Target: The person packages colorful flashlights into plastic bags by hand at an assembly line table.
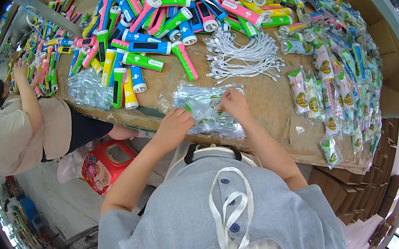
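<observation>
A pile of clear plastic bags (pixel 204 97) lies at the table's near edge, right in front of me. My left hand (pixel 174 127) is at its left side, fingers curled and closed on the film of one bag. On the right side of the same pile, my right hand (pixel 234 104) pinches the plastic between thumb and fingers. A small green patch shows in the film beside my left fingertips; I cannot make out what it is. Beyond the pile lies a green and pink flashlight (pixel 184 61), with a bundle of white charging cables (pixel 243 53) to its right.
Many colourful flashlights (pixel 146 48) are heaped at the back. Bagged flashlights (pixel 332 80) cover the right side. More clear bags (pixel 91 90) lie at the left. A co-worker (pixel 22 125) stands at the left, near a red container (pixel 110 164) below the table.
</observation>
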A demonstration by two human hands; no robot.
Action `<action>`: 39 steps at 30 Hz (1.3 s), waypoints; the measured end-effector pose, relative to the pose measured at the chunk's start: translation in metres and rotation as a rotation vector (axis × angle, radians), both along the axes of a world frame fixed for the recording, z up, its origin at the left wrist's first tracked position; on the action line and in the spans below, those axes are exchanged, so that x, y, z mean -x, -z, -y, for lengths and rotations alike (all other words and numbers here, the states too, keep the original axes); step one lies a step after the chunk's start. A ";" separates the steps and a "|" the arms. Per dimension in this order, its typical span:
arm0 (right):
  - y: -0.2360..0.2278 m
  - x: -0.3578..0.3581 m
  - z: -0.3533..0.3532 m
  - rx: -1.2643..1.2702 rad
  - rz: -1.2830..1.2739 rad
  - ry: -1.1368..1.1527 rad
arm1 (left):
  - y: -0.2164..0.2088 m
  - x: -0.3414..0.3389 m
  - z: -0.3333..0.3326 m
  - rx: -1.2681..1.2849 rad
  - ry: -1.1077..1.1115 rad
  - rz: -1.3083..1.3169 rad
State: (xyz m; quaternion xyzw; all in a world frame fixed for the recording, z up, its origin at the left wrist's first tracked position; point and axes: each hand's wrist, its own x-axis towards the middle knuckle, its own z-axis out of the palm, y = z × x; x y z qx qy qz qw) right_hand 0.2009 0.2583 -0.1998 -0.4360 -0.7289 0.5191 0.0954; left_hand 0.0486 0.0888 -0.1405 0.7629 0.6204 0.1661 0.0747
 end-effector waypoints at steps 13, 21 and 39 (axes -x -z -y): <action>-0.001 0.053 -0.136 -1.281 0.159 -0.643 | 0.017 -0.002 0.000 -0.030 -0.443 0.338; -0.131 0.047 -0.055 -0.329 -0.483 0.203 | 0.032 -0.019 -0.021 -0.047 -0.311 0.135; 0.019 0.053 0.015 -0.437 0.173 -0.781 | 0.036 0.055 -0.023 0.207 -0.128 -0.225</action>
